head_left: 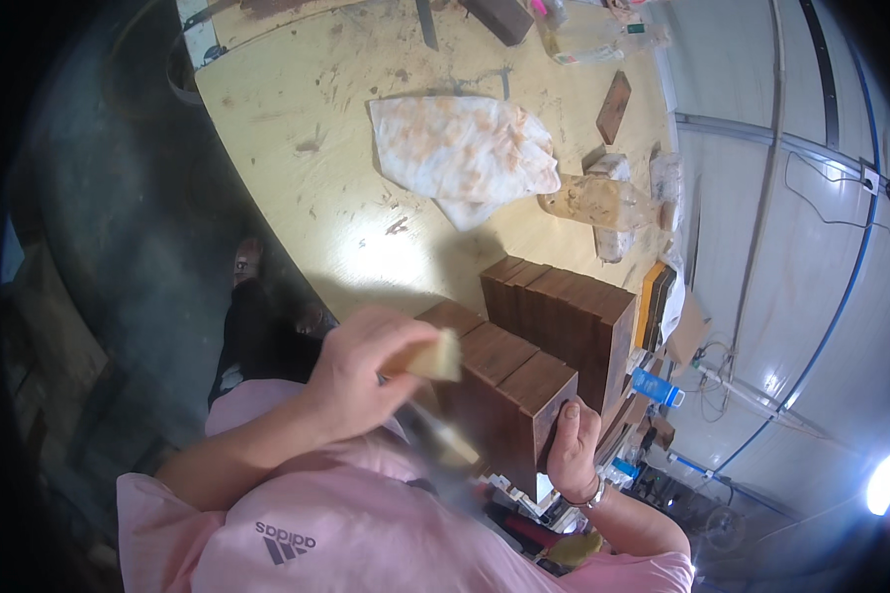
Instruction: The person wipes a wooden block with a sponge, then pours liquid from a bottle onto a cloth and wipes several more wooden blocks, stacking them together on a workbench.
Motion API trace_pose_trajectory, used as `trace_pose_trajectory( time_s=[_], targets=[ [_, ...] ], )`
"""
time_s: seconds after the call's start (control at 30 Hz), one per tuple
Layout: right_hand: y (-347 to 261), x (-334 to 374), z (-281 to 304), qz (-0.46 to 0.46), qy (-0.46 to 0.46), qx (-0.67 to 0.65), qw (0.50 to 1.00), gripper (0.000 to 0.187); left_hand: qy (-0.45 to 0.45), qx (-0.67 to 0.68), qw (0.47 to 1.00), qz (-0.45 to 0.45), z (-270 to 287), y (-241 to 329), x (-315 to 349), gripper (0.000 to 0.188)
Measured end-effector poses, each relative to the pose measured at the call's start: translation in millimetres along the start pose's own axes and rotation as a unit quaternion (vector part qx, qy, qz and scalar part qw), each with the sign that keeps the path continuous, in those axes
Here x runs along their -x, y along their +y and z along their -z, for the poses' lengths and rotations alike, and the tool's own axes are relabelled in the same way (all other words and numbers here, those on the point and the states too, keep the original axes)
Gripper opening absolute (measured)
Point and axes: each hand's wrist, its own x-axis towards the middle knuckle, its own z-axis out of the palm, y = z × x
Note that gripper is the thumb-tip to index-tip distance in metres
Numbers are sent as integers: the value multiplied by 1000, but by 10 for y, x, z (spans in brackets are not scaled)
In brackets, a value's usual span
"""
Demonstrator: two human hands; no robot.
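My left hand (356, 381) is closed around a small pale-yellow, sponge-like pad (439, 358), blurred by motion. It is close to the near end of a row of dark reddish-brown wooden blocks (504, 368). My right hand (574, 447) grips the right end of this row, thumb against the end face; its other fingers are partly hidden. Behind stands a second, similar row of wooden blocks (564, 301). Both rows sit at the table's near edge.
A stained white cloth (460, 148) lies on the pale-yellow table (297, 128). Beside it is a plastic bottle (595, 203) with brownish contents lying on its side. A loose brown wooden piece (614, 107) lies farther back, and a blue bottle (657, 386) is at right.
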Motion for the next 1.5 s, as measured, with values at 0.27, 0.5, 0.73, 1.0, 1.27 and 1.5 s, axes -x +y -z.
trace_pose_trajectory(
  time_s=[0.27,0.5,0.73,1.0,1.27,1.5],
  targets=[
    [1,10,-1,6,0,-25,1000,50,-20,-45,998,-35,-11,-74,-68,39],
    [-32,1,-2,-1,3,-22,1000,49,-26,5,985,-172,-130,195,-220,46],
    [-71,-1,3,-21,11,-8,1000,51,-48,42,981,-181,-89,360,-265,45],
    [-19,14,-15,-20,15,-37,999,51,8,6,994,104,373,-206,-267,38],
    [-271,3,129,51,85,21,995,48,-59,17,992,110,457,-240,-466,42],
    [-117,-423,767,85,132,204,966,102,-74,15,995,62,122,-252,-824,40]
  ],
)
